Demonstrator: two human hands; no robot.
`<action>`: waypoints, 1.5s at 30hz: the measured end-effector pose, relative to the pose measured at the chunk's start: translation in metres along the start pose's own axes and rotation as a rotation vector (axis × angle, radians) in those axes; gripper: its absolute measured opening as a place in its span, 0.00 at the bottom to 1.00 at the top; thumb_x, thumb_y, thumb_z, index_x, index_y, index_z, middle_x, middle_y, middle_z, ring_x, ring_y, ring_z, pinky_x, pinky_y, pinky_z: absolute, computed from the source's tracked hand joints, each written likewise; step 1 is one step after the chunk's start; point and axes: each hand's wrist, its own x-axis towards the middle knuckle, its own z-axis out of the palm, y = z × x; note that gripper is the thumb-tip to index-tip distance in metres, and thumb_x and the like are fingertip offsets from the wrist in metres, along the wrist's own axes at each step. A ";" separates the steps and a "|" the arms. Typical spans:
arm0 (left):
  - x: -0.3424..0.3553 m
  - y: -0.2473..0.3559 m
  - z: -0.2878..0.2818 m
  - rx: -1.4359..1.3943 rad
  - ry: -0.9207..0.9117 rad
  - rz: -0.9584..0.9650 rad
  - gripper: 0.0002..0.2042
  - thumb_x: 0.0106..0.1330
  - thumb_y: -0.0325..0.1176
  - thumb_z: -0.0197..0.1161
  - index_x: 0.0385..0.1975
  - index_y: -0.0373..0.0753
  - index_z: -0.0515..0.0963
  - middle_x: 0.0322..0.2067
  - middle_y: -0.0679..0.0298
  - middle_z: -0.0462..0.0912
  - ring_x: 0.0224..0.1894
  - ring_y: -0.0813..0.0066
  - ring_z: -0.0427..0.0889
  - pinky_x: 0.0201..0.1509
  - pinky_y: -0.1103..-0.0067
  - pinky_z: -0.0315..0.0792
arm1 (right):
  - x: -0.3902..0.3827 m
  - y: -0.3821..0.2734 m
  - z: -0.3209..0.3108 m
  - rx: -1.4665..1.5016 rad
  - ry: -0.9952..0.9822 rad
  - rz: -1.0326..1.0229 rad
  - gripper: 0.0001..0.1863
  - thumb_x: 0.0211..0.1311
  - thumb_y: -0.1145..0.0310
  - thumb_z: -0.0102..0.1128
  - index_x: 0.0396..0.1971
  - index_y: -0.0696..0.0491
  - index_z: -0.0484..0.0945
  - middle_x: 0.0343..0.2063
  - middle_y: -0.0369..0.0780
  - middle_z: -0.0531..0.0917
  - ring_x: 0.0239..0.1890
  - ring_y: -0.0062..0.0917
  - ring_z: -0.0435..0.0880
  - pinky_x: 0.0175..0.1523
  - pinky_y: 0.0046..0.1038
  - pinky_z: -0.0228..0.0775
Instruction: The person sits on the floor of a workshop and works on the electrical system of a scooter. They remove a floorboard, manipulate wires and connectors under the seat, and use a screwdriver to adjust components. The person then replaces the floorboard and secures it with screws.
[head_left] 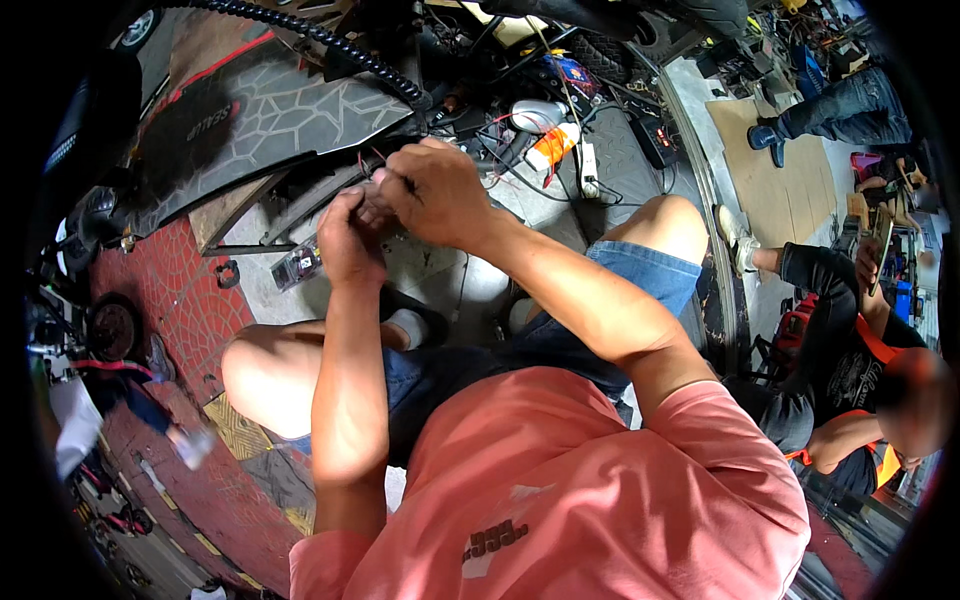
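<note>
one left hand (352, 240) and one right hand (440, 197) are curling near a red wire (362, 161); what each grip is holding, i can't say.

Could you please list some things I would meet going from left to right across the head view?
Round black wheel, bare left hand, bare right hand, orange-and-white container, slim white power strip, flat tan cardboard sheet.
</note>
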 end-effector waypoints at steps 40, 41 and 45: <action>0.011 -0.010 -0.031 -0.088 0.036 -0.202 0.12 0.72 0.37 0.53 0.42 0.38 0.81 0.38 0.64 0.85 0.44 0.72 0.84 0.53 0.74 0.76 | 0.017 0.002 0.028 -0.083 -0.362 -0.470 0.11 0.50 0.58 0.65 0.17 0.46 0.78 0.21 0.35 0.84 0.23 0.35 0.83 0.26 0.41 0.73; 0.010 -0.014 -0.038 -0.123 -0.108 -0.238 0.12 0.73 0.37 0.53 0.44 0.38 0.81 0.39 0.64 0.85 0.45 0.72 0.84 0.53 0.74 0.77 | 0.006 -0.007 0.023 -0.019 -0.342 -0.465 0.11 0.51 0.58 0.66 0.17 0.47 0.79 0.22 0.37 0.84 0.27 0.37 0.84 0.31 0.41 0.74; -0.007 -0.020 -0.026 0.127 -0.221 -0.178 0.15 0.76 0.35 0.48 0.50 0.36 0.80 0.43 0.61 0.85 0.45 0.70 0.84 0.49 0.75 0.80 | -0.022 -0.026 0.016 0.230 -0.303 -0.466 0.13 0.52 0.60 0.69 0.25 0.52 0.78 0.31 0.42 0.81 0.41 0.42 0.81 0.50 0.41 0.74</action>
